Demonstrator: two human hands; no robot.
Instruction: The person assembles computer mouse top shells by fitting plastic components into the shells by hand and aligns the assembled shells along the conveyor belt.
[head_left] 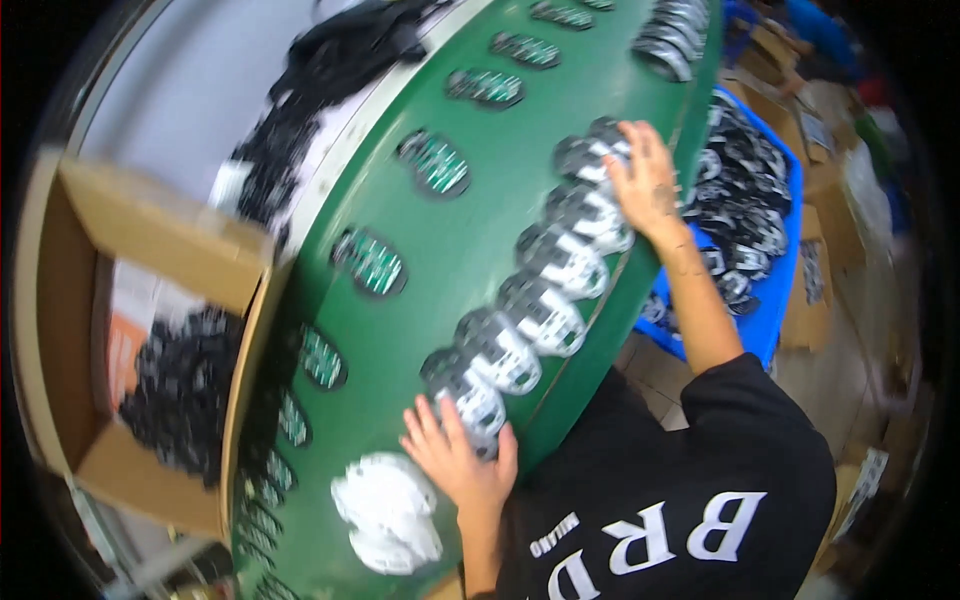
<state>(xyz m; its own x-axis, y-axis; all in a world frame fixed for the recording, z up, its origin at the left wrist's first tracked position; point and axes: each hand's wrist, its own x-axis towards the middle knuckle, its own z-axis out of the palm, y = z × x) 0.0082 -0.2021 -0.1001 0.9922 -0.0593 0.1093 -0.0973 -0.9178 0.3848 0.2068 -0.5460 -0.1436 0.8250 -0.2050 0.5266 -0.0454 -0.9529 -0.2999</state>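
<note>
A diagonal row of rounded grey-and-white plastic shells [541,312] lies overlapping on a green conveyor belt [455,250]. At the near end of the row, my left hand [465,460] rests with its fingers spread against the last shell. My right hand [645,190] reaches to the far end, its fingers stretched over the shells there. Neither hand is closed round a piece. A pile of white shells [388,512] sits beside my left hand. Along the far side of the belt runs a line of black oval slotted pieces [370,262], spaced apart.
An open cardboard box [150,212] with black parts stands at the left. Dark parts [345,50] are heaped beyond the belt's edge. To the right, a blue bin [775,310] holds many dark and grey pieces. More stacked shells [672,40] lie farther up the belt.
</note>
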